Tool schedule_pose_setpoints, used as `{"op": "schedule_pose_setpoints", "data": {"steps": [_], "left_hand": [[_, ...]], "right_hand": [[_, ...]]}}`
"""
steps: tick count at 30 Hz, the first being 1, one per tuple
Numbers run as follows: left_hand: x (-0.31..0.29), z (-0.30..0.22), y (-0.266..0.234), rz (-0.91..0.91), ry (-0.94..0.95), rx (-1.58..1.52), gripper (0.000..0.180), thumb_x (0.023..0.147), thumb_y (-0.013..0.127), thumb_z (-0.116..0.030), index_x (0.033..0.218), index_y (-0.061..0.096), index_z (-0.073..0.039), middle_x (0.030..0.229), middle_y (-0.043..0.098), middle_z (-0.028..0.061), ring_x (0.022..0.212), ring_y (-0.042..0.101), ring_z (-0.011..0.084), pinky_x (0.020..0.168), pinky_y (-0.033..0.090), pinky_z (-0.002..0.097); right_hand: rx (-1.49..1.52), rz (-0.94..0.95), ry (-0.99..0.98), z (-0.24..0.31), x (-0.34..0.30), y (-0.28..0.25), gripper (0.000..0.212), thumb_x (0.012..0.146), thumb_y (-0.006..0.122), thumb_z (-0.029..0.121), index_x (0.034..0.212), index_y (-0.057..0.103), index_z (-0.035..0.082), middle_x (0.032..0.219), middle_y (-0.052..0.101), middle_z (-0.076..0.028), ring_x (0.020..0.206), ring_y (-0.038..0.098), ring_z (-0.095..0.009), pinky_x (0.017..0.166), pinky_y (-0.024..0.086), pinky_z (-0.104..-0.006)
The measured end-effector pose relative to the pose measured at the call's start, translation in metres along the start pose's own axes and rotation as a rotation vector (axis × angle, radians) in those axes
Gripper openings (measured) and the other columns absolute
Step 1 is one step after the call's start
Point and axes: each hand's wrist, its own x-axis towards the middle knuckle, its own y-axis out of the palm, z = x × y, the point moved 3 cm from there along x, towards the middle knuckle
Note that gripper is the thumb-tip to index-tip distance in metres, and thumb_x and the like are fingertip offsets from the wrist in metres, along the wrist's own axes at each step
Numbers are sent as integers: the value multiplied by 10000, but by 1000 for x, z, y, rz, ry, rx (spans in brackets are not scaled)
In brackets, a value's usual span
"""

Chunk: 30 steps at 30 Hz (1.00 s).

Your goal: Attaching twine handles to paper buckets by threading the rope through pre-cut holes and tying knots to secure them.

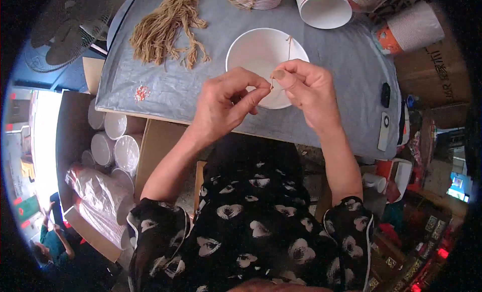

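Note:
A large white paper bucket (248,53) sits at the near side of the grey-covered table, its open mouth toward me. One thin brown cord (289,48) is fastened near its far right rim and hangs down inside. Over the bucket's near side, my left hand (226,101) pinches a bit of brown cord between thumb and fingertips. My right hand (314,93) is closed on the same piece, its thumb and forefinger close to the left fingertips. Whether the pinched cord is the other end of the hanging one is hidden behind the right hand.
A bundle of brown cords (168,28) lies at the far left of the table (175,88), near small red and white bits (142,93). More buckets (325,8) stand at the back. Wrapped buckets (103,191) fill a carton at left. A fan (68,38) stands far left.

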Motion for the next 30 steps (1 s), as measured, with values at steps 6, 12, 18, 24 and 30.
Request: {"op": "schedule_pose_setpoints", "data": {"steps": [6,12,18,24,30], "left_hand": [[-5,2,3,-140,120,62,84,886,713,-13,968,727,-10,918,699,54,614,647,88,501,512,231],[-9,5,6,-208,147,92,99,862,744,-17,957,717,-19,873,721,40,572,626,69,487,487,216],[-9,7,6,-272,244,127,158,847,762,-14,983,683,-31,860,722,25,553,610,53,470,474,207],[-12,9,4,-281,280,225,135,829,768,1,934,691,-33,856,710,25,599,622,55,504,492,217],[-12,7,0,-277,132,26,109,854,754,-21,941,690,-27,865,706,16,636,640,61,519,493,211]], "right_hand": [[12,30,76,-1,-1,4,173,979,632,184,980,631,11,648,499,71,561,384,-8,483,305,-203],[-50,73,95,-1,-3,8,157,983,607,161,936,608,11,662,535,45,569,423,-23,489,336,-212],[-102,83,101,0,-3,9,141,967,618,126,932,613,-11,683,580,21,588,482,-37,509,388,-213],[-168,93,87,1,-3,13,132,964,614,102,911,621,-19,676,584,16,580,481,-36,503,387,-216],[-81,168,100,2,-1,6,126,965,600,90,1046,617,-5,690,579,23,599,492,-35,519,410,-210]]}}
